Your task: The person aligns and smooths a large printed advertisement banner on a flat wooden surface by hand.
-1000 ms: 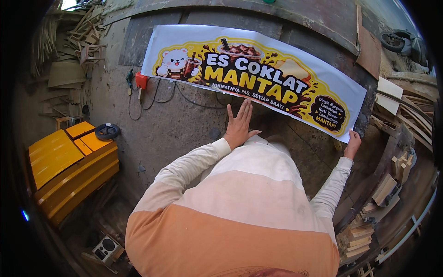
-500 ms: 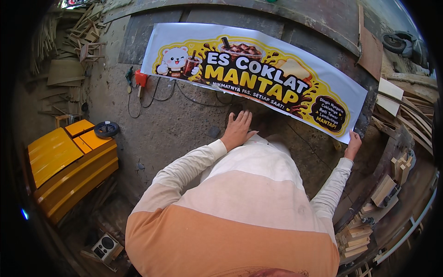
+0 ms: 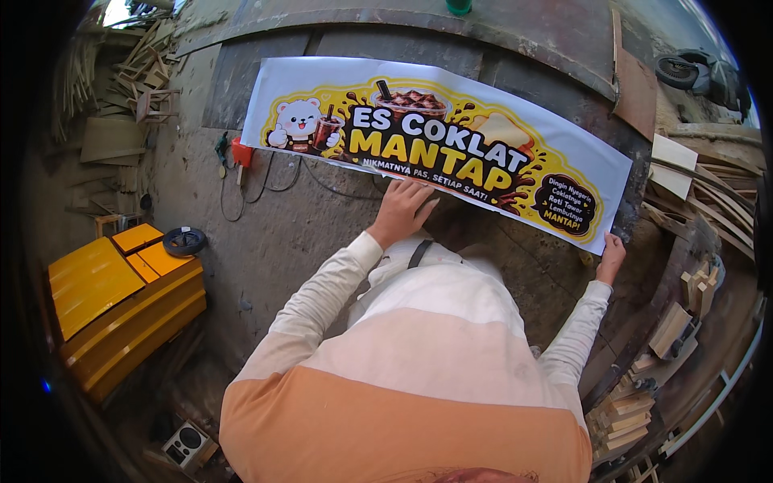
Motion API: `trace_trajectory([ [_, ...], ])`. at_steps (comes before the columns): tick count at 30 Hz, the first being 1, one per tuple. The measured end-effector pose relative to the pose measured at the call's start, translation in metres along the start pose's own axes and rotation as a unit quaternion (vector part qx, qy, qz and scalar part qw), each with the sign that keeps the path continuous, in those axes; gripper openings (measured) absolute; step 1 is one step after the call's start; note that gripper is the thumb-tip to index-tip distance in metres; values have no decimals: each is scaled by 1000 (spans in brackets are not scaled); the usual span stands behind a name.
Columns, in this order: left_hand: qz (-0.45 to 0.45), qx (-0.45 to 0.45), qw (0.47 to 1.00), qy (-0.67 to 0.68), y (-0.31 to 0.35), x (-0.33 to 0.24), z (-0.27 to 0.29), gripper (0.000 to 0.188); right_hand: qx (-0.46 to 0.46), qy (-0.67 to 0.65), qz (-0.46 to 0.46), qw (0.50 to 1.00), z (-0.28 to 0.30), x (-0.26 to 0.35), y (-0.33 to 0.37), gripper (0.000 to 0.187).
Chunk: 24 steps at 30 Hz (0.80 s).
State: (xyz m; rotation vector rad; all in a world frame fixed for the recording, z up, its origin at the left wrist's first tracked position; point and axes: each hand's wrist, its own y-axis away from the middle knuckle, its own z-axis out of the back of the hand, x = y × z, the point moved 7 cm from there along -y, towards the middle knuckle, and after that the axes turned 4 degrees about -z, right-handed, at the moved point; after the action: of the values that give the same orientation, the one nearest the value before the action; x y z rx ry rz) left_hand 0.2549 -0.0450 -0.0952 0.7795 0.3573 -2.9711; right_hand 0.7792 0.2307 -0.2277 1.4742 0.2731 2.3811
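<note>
A long white printed banner (image 3: pixel 250 105) lies across a dark tabletop, showing a cartoon bear, a chocolate drink in a cup and bread on yellow and brown. At its lower right corner, my right hand (image 3: pixel 612 258) is closed on the edge, with finger and thumb pinching it. My left hand (image 3: pixel 399 212) reaches the middle of the near edge. Its fingers are stretched out with the thumb apart, and the fingertips meet the banner's border. Whether they press on top of it is hard to see.
A yellow metal box (image 3: pixel 133 310) stands at the left with a small black wheel (image 3: pixel 185 241) on it. A red tool (image 3: pixel 241 151) and black cable lie beyond. Wood scraps (image 3: pixel 624 414) are stacked at the right. A green container (image 3: pixel 458 6) sits at the far edge.
My left hand has moved forward from near my lap to the banner's near edge. My right hand keeps its pinch on the corner. The view has shifted slightly.
</note>
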Motion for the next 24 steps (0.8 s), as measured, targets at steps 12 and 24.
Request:
trace_trajectory([
  [12, 46, 113, 964, -238, -184, 99, -42, 58, 9, 10, 4, 1000, 2, 4, 2, 15],
  [24, 29, 80, 967, -241, -176, 95, -43, 60, 10, -50, -19, 999, 5, -7, -4, 18],
])
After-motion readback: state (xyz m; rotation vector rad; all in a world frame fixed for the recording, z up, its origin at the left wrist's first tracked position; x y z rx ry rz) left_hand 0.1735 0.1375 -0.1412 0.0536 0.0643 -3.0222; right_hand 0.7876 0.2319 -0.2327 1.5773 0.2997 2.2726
